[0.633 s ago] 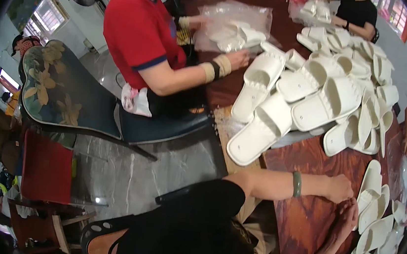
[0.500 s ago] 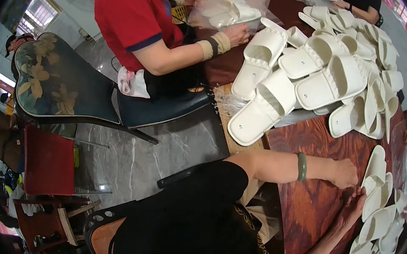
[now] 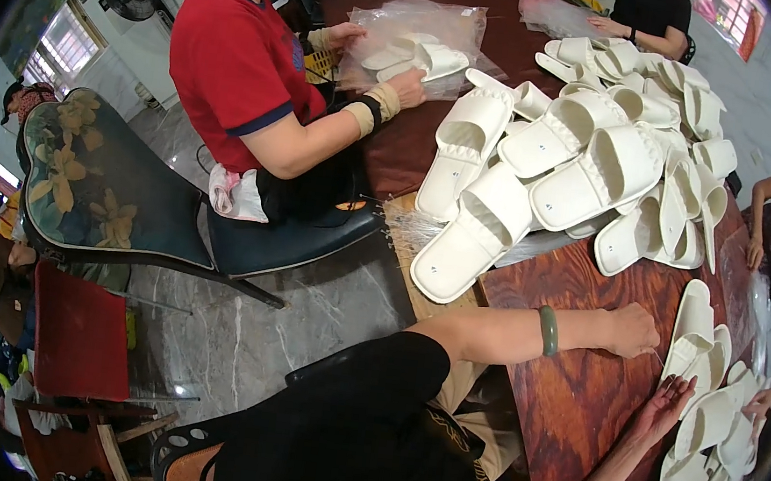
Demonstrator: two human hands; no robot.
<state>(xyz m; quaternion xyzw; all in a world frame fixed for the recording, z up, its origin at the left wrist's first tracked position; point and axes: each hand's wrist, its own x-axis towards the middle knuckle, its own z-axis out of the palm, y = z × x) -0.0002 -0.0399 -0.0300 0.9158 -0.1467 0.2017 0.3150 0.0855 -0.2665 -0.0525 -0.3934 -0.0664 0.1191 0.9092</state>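
My left hand (image 3: 634, 331), with a green bangle on its wrist, is closed above the wooden board (image 3: 548, 389). A thin pale strand shows beside its fingertips; I cannot make out what the fist holds. My right hand (image 3: 666, 407) lies palm up with fingers loosely stretched, beside a white slipper (image 3: 693, 329) and nearly touching it. This slipper lies on the right side of the board, with another white slipper (image 3: 720, 355) partly hidden behind it. Below, several more white slippers (image 3: 710, 420) overlap in a heap near my right forearm.
A big pile of white slippers (image 3: 591, 163) covers the table's middle. A co-worker in a red shirt (image 3: 235, 65) holds a clear bag (image 3: 426, 33) with slippers in it. Other people work at the far side and right. A dark chair (image 3: 110, 183) and red chair (image 3: 80, 331) stand left.
My two hands have come slightly apart, and a pale strand now shows by my left fingertips. The whole view has shifted a little. The co-worker still holds the bag.
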